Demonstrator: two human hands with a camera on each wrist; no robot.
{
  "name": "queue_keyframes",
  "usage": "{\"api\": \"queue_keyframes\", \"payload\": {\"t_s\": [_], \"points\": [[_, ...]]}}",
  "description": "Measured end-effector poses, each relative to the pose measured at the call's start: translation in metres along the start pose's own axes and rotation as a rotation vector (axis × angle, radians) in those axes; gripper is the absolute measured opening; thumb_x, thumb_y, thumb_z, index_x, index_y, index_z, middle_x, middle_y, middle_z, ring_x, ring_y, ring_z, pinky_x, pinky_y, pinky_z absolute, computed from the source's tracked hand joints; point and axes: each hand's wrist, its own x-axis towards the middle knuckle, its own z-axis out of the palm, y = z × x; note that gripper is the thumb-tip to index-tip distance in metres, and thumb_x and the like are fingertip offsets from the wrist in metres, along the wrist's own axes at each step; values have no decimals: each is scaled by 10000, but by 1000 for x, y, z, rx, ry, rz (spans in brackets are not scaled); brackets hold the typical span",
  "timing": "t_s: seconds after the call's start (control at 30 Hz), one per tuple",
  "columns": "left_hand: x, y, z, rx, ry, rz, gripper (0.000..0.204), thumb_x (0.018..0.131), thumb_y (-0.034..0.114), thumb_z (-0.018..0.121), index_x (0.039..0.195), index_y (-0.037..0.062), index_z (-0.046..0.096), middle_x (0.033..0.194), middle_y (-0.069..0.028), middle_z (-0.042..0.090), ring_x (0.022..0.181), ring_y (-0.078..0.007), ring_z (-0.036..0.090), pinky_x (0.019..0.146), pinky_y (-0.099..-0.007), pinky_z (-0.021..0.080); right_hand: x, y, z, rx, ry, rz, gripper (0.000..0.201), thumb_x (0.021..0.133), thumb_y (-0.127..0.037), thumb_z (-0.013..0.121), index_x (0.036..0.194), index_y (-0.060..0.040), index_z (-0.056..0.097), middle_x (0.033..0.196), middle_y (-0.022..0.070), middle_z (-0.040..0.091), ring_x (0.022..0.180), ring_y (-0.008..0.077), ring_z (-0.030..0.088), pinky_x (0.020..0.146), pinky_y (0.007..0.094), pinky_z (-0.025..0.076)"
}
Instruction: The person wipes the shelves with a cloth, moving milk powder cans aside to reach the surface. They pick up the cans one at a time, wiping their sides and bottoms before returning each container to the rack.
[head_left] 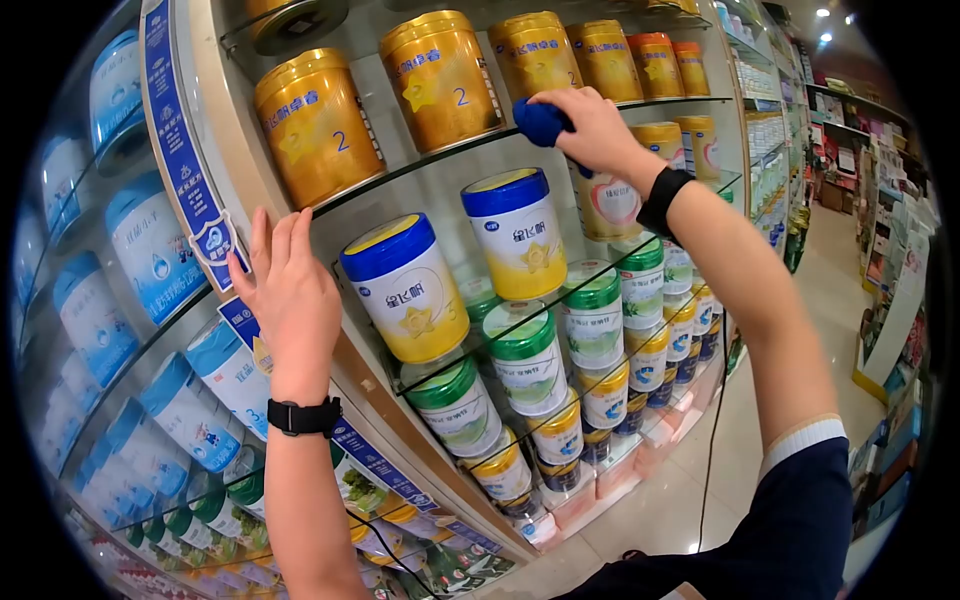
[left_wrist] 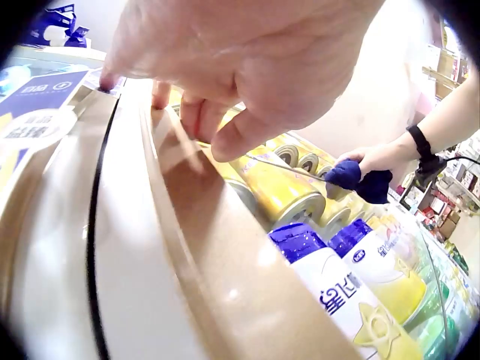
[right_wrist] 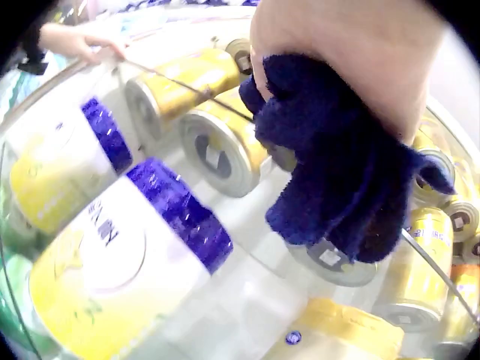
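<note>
My right hand [head_left: 598, 132] grips a bunched dark blue cloth [head_left: 541, 122] at the front edge of a glass shelf [head_left: 400, 170]. In the right wrist view, the cloth [right_wrist: 330, 157] hangs in folds below the hand and overlaps the shelf edge. My left hand [head_left: 290, 300] rests on the cabinet's upright frame [left_wrist: 217, 240] with its fingers extended, holding nothing. Large gold cans [head_left: 442, 85] stand on the glass shelf. Beneath it are two white-and-yellow cans with blue lids, one nearer the left hand [head_left: 408, 290] and one further right [head_left: 515, 235].
Green-lidded cans [head_left: 527, 360] and smaller yellow ones fill the lower shelves. To the left, another cabinet holds light blue cans [head_left: 150, 245]. A blue label strip [head_left: 180, 130] runs down the upright. A black cable [head_left: 712, 440] hangs before the tiled aisle [head_left: 830, 280] at right.
</note>
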Motion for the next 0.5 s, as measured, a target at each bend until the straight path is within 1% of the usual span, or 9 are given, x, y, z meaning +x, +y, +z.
{"api": "queue_keyframes", "payload": {"t_s": [0.03,0.07,0.13,0.17,0.2,0.23,0.27,0.43,0.5], "points": [[7,7,-2,8,-10,-28,397,845,64,585,1240,103,589,1300,-16,542,1372,-229,367,1124,-544,194,21,6,-19,435,-147,268,459,754,-178,604,1211,-151,624,1077,102,671,986,307,624,857,377,486],[11,12,-3,9,-28,-57,388,845,76,596,1232,101,592,1297,-17,544,1367,-232,372,1121,-547,198,33,24,-8,560,79,140,463,774,-218,615,1207,-54,620,1045,130,670,907,257,649,821,321,513],[21,23,-7,-14,59,-40,353,857,103,605,1208,70,591,1289,-100,539,1347,-273,388,1112,-515,245,64,38,2,946,247,297,407,802,-225,607,1128,16,631,1029,131,660,895,194,636,797,309,515],[31,35,-9,-46,137,-17,350,862,104,600,1208,58,586,1288,-124,535,1336,-286,399,1106,-502,266,76,43,-3,1114,139,380,369,823,-235,599,1079,28,633,1025,114,662,866,185,637,774,304,521],[36,41,-8,-105,206,10,346,867,104,595,1208,46,581,1287,-149,531,1324,-300,410,1100,-488,287,75,37,-2,1188,169,391,346,837,-278,609,1033,4,646,996,100,676,844,170,635,761,304,528],[61,68,-1,-359,255,5,365,862,110,605,1211,12,560,1288,-203,517,1269,-371,443,1067,-454,345,92,43,-1,1310,-24,410,356,845,-309,611,1028,-7,653,968,91,685,825,164,637,752,297,531],[77,83,3,-568,196,-61,436,855,173,625,1243,-2,536,1292,-230,513,1245,-413,455,1044,-436,374,104,45,-5,1408,-226,438,367,853,-340,613,1023,-18,660,940,81,694,805,157,639,743,290,534],[143,128,36,-1183,-397,-706,776,857,419,645,1437,-5,349,1500,-249,315,1403,-382,288,1113,-498,266,110,31,8,1456,-566,451,344,857,-366,622,985,-51,673,905,57,708,748,156,656,732,266,533],[160,124,59,-1232,-541,-799,891,857,462,660,1493,13,226,1553,-254,151,1436,-362,207,1141,-490,215,108,35,12,1532,-727,508,308,849,-351,634,956,-65,671,911,52,710,744,151,667,737,272,538]]}}
